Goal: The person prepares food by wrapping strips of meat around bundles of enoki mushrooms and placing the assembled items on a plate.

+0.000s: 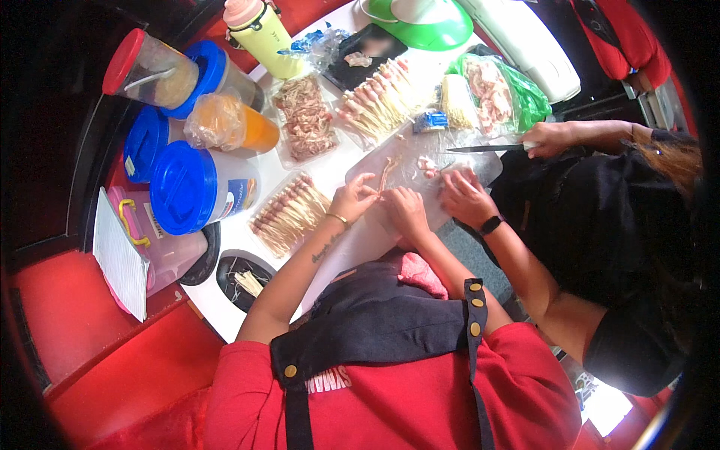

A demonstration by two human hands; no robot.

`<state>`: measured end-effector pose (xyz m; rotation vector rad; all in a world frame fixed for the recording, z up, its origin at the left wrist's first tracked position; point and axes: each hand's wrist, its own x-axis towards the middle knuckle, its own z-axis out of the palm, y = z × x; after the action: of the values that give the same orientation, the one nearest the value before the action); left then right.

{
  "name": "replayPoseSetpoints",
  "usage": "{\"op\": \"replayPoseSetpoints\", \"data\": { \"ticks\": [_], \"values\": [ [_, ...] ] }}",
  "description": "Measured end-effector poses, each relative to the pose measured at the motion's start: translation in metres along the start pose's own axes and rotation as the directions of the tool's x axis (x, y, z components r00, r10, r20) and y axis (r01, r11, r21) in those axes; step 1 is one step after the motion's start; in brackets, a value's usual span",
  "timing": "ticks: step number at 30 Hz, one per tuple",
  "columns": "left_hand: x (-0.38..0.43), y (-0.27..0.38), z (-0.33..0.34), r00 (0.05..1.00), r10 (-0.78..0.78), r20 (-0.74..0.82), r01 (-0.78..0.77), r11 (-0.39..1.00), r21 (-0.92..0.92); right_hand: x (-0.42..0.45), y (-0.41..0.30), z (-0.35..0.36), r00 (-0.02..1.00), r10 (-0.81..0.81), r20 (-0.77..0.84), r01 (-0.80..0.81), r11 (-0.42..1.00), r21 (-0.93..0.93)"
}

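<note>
My left hand and my right hand meet over a translucent plastic board. Between their fingertips is the lower end of a thin strip of meat; its upper part extends over the board. To the left of my left forearm, a clear tray holds rows of meat-wrapped skewers. Across the board, a co-worker's hand rests near cut pieces of meat. The co-worker's other hand grips a knife with its blade above the board.
Farther back are a tray of shredded meat, more wrapped skewers, enoki-like pale strands and bagged meat slices. Blue-lidded tubs and an orange-filled container crowd the left. A black bowl holds loose sticks.
</note>
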<state>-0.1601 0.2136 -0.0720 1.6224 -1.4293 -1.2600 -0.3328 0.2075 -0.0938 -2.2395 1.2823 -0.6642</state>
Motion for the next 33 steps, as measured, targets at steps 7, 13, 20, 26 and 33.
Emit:
{"op": "replayPoseSetpoints", "data": {
  "ticks": [7,13,20,26,33],
  "values": [
    [-0.019,-0.003,0.005,0.997,0.079,-0.006,-0.077,0.982,0.174,-0.006,-0.003,-0.009,0.998,-0.056,-0.018,0.054,0.995,-0.085],
    [-0.044,-0.013,0.018,0.889,0.455,-0.041,-0.387,0.798,0.462,-0.006,0.001,-0.011,0.996,-0.088,0.011,0.089,0.987,-0.132],
    [-0.043,-0.008,0.023,0.834,0.552,-0.002,-0.496,0.751,0.437,-0.006,0.001,-0.008,0.992,-0.128,-0.009,0.126,0.981,-0.148],
    [-0.041,-0.008,0.029,0.851,0.525,-0.012,-0.477,0.781,0.403,-0.004,0.0,-0.007,0.989,-0.144,-0.027,0.141,0.986,-0.092],
    [-0.021,-0.003,0.019,0.984,0.136,-0.114,-0.129,0.989,0.068,-0.006,0.008,-0.005,0.987,-0.16,-0.004,0.16,0.986,-0.045]
  ]
}}
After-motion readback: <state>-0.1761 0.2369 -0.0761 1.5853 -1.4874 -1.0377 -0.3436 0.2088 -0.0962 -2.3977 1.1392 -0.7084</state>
